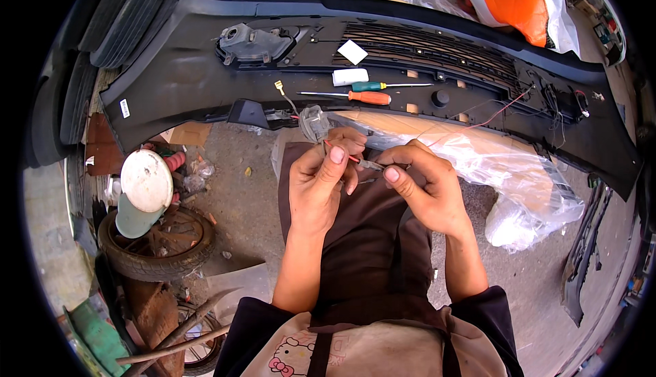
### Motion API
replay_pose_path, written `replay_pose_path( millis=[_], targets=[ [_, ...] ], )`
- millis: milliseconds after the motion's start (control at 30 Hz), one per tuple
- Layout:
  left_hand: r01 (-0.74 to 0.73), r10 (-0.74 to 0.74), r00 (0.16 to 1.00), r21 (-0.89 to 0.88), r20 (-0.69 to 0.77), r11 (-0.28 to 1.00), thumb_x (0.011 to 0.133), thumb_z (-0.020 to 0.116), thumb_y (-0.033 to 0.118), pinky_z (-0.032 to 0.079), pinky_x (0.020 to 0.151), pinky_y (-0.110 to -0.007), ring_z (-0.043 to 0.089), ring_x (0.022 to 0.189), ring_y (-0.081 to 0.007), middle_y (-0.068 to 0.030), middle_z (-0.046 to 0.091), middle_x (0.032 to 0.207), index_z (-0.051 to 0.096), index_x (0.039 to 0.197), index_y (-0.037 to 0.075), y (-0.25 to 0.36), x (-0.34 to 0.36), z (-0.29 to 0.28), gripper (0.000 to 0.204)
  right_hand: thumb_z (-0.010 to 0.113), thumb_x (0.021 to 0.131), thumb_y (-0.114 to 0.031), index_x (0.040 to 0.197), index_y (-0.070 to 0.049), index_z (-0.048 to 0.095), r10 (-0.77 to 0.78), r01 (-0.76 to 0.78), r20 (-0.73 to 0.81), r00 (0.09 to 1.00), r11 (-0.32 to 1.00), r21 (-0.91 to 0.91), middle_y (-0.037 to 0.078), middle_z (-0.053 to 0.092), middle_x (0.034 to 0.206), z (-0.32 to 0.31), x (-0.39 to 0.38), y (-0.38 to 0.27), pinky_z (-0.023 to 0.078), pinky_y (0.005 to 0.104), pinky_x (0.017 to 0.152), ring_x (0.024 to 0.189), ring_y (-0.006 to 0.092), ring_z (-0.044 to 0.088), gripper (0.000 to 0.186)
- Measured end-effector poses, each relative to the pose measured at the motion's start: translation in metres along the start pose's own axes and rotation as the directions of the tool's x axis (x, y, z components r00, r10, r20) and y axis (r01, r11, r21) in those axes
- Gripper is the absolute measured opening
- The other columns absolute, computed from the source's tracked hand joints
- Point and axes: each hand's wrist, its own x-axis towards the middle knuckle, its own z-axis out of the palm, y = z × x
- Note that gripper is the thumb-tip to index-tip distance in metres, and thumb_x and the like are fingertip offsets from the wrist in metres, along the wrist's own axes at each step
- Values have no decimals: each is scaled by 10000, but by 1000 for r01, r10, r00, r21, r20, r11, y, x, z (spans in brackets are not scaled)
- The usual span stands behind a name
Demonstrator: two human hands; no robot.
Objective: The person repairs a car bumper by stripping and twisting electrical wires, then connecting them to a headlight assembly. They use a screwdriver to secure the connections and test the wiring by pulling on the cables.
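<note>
Above my lap, my left hand [318, 185] pinches a thin red wire [354, 159] between thumb and fingers. My right hand [434, 189] is closed, thumb against forefinger, on the wire's other part, where a small greyish piece [371, 165] shows between the two hands; its kind is too small to make out. Just beyond my left fingers, a clear-cased lamp [314, 124] with a short lead and yellow connector [279, 86] rests at the edge of a black car bumper [184, 59]. On the bumper lie an orange-handled screwdriver [369, 97] and a green-handled one [369, 86].
A white roll [350, 76] and a white square [352, 51] lie by the grille. Thin loose wires [502, 109] trail across the bumper's right side. Clear plastic wrap [526, 206] hangs below it. Tyres [130, 25], a wheel [160, 247] and a round stool [147, 179] stand left.
</note>
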Motion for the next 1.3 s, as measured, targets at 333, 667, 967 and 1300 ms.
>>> replay_pose_path(
  millis=[333, 667, 967, 1300],
  targets=[
    [-40, 25, 989, -103, -144, 994, 973, 531, 269, 295, 501, -203, 374, 583, -52, -20, 511, 718, 597, 782, -13, 3, -10, 7, 347, 686, 851, -155, 871, 5, 668, 60, -72, 58, 996, 973, 218, 80, 647, 660, 37, 7, -13, 482, 272, 548, 569, 131, 625, 162],
    [-133, 142, 933, 50, -330, 990, 985, 501, 281, 232, 489, -188, 340, 583, -48, 8, 421, 677, 486, 702, 64, 7, -17, 23, 357, 715, 772, -98, 885, -22, 675, -235, 223, -129, 963, 970, -102, 87, 640, 653, 51, -3, -16, 457, 288, 482, 494, 195, 595, 141],
    [-62, 16, 962, -161, -274, 985, 985, 508, 283, 262, 497, -192, 332, 528, -37, -11, 488, 677, 541, 709, 31, 3, -18, 21, 375, 694, 790, -51, 921, 7, 667, -249, 235, -141, 958, 966, -107, 89, 666, 684, 51, -10, -16, 485, 294, 498, 552, 210, 649, 146],
    [32, -177, 911, -363, -372, 931, 976, 513, 318, 358, 482, -200, 460, 580, -67, -61, 602, 937, 592, 985, 40, -22, -77, -68, 289, 586, 918, -200, 933, -3, 590, 124, -55, 342, 932, 977, -207, 166, 661, 820, 94, -21, 27, 500, 414, 662, 784, 351, 654, 198]
  ],
)
